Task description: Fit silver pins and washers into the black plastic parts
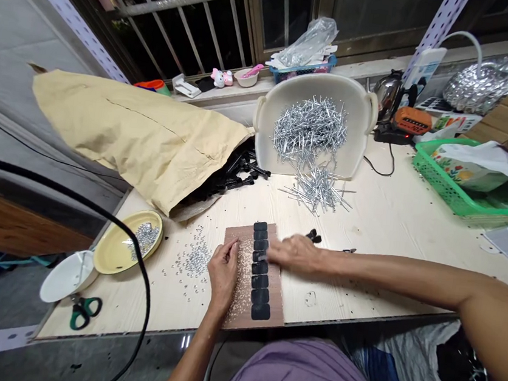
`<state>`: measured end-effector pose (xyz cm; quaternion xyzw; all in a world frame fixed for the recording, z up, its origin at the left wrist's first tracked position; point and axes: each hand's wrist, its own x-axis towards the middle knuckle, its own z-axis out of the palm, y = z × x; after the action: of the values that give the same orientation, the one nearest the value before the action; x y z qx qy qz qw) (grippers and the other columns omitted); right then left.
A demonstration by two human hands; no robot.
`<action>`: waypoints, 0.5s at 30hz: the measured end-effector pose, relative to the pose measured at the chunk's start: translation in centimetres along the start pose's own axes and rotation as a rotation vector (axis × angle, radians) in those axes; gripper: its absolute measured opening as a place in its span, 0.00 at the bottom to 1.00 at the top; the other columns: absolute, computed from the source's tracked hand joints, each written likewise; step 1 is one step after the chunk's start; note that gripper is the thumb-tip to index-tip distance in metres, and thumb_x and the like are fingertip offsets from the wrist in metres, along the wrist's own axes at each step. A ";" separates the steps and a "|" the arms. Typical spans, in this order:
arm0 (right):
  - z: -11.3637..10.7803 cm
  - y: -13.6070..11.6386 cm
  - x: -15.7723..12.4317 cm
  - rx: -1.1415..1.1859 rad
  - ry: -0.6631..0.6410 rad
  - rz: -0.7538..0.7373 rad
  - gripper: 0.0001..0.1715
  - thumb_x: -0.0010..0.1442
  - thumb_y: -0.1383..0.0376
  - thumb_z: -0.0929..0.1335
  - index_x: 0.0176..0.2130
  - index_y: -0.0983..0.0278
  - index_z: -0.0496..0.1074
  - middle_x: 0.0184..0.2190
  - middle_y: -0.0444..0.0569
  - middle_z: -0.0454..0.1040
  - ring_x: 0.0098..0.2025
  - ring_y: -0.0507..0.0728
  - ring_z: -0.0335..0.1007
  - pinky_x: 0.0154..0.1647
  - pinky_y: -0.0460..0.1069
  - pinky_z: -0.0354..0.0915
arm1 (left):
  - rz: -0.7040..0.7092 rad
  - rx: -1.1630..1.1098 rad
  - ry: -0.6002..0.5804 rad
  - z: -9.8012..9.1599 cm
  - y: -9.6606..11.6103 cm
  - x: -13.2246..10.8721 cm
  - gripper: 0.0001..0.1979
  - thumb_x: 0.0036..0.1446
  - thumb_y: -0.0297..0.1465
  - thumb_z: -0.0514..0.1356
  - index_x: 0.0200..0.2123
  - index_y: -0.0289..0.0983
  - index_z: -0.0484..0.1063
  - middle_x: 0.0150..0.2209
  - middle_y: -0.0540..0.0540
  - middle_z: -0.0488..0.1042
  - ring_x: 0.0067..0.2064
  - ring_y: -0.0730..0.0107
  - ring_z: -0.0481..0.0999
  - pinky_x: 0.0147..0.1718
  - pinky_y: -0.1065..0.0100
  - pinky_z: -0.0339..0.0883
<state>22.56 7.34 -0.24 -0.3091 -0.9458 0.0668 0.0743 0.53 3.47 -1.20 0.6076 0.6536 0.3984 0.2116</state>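
A brown wood-grain board (pixel 275 303) lies at the table's front edge, sprinkled with tiny pale bits. Down it runs a row of black rounded pads (pixel 260 311). My left hand (pixel 222 272) rests along the board's left side, thumb and fingers pinched together; anything between them is too small to see. From the right, my right hand (pixel 295 253) reaches over the pads with curled fingers. Its fingertips are slightly blurred near a middle pad, and what they hold cannot be made out. Small shiny metal pieces (pixel 197 258) are scattered left of my left hand.
A white tub (pixel 263 149) of long nail-like metal pins (pixel 311 130) lies tipped at the back, pins spilling out. Black plastic parts (pixel 237 173) emerge from a tan sack (pixel 150 136). Left are a yellow plate (pixel 112 248) and scissors (pixel 84 312); right, a green basket (pixel 463 202).
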 end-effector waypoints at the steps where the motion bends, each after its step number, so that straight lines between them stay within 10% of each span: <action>1: 0.0 0.2 0.2 -0.034 0.019 0.051 0.17 0.69 0.65 0.50 0.38 0.65 0.62 0.27 0.43 0.64 0.20 0.46 0.46 0.20 0.44 0.42 | 0.002 0.000 0.004 0.0 0.0 0.0 0.15 0.59 0.37 0.53 0.44 0.38 0.75 0.42 0.44 0.76 0.45 0.63 0.74 0.46 0.62 0.65; 9: 1.3 -0.3 -0.7 -0.114 0.031 -0.174 0.16 0.68 0.69 0.50 0.37 0.64 0.61 0.26 0.42 0.63 0.19 0.46 0.44 0.19 0.45 0.41 | 0.010 0.002 -0.001 0.0 -0.1 -0.1 0.15 0.59 0.37 0.53 0.43 0.38 0.75 0.41 0.44 0.77 0.43 0.63 0.74 0.45 0.62 0.65; 15: 0.9 1.1 0.2 -0.151 0.042 0.118 0.15 0.69 0.67 0.51 0.40 0.65 0.61 0.28 0.44 0.65 0.20 0.46 0.45 0.19 0.44 0.41 | 0.015 0.010 -0.004 -0.1 0.0 -0.1 0.15 0.59 0.37 0.53 0.43 0.38 0.75 0.40 0.44 0.77 0.41 0.63 0.75 0.43 0.62 0.66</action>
<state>22.89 8.28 -1.31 -0.3705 -0.9264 -0.0067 0.0665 0.46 3.32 -1.15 0.6143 0.6507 0.3955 0.2069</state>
